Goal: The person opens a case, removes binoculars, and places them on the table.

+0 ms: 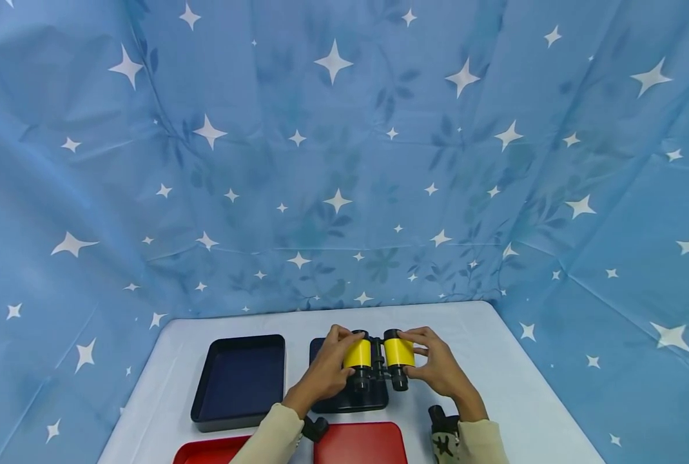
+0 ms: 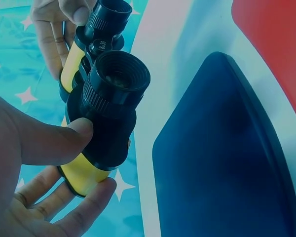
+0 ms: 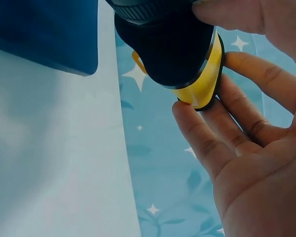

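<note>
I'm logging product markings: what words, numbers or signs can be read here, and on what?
"6x30", or close to it, too small to be sure: white print on the bridge of the yellow and black binoculars, held by the left hand and right hand.
Nothing readable on the dark trays or red trays.

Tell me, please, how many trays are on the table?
4: a dark tray at the left, another dark tray under the binoculars, and two red trays at the near edge, partly cut off.
</note>
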Motion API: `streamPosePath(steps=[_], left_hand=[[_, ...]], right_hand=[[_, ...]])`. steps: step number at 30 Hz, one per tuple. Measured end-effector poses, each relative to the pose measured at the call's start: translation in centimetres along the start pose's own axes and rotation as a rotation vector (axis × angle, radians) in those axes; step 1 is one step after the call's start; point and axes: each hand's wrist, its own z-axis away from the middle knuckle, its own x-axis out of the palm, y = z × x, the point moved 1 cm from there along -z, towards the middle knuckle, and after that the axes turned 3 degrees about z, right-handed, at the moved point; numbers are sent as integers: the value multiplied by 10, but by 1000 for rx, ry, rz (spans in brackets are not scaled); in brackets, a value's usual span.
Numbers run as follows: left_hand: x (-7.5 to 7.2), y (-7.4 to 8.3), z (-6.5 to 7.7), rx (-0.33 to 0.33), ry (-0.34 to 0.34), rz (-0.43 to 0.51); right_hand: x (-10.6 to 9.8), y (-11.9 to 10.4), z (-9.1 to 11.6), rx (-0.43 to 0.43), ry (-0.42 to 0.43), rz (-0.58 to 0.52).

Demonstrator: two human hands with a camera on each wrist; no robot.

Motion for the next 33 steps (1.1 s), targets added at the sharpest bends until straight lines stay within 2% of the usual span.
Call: streamPosePath(steps=[5,14,20,33], left_hand=[[5,2,-3,3,-9,-4],[14,6,-7,9,-17,1],[21,8,-12,10,-22,22],[43,9,-26,-13,-61,10]], right_hand=[[-3,6,1,0,-5,3],[-8,14,3,57,-7,14],[-12,20,5,50,-6,20],[-21,35,6,88,-8,25]])
